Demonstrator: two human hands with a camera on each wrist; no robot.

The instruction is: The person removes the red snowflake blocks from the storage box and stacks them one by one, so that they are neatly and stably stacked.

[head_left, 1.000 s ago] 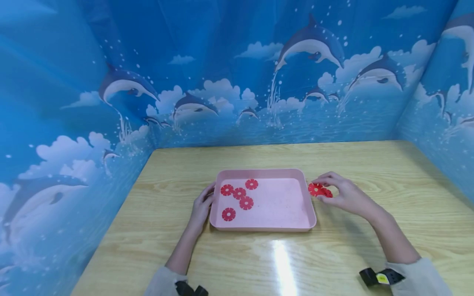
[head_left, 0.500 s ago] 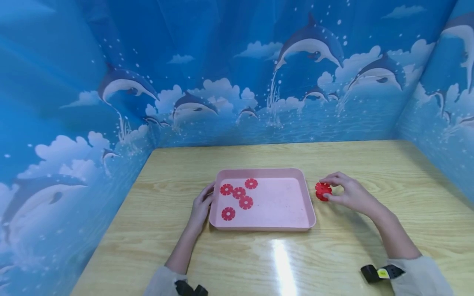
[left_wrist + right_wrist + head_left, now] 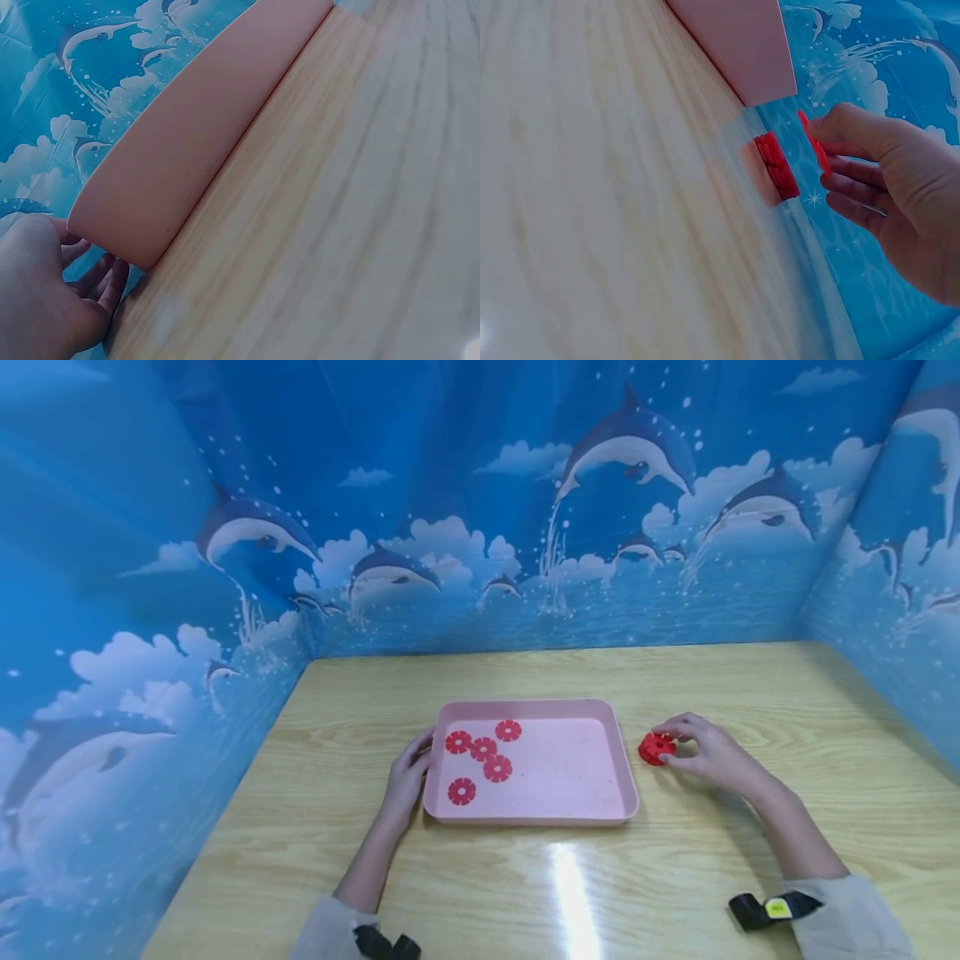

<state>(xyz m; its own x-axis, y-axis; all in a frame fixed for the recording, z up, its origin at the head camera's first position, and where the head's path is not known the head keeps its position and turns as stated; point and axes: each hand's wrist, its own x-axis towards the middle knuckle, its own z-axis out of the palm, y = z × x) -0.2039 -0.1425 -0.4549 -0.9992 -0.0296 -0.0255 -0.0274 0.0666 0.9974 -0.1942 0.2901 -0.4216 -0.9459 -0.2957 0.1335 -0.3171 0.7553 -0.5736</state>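
Red disc (image 3: 814,144): pinched between thumb and fingers of your right hand (image 3: 707,753), just above the red stack (image 3: 777,166) and apart from it, right of the pink tray (image 3: 562,768). Five more discs (image 3: 497,768) lie in the tray's left half. Your left hand (image 3: 407,778) rests relaxed fingers against its left end. Wooden table (image 3: 465,885) beneath; dolphin-print backdrop (image 3: 450,452) behind.

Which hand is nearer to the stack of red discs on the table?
Right. The right hand is just above the stack, pinching a red disc. The left hand is at the left side of the tray, which lies between it and the stack.
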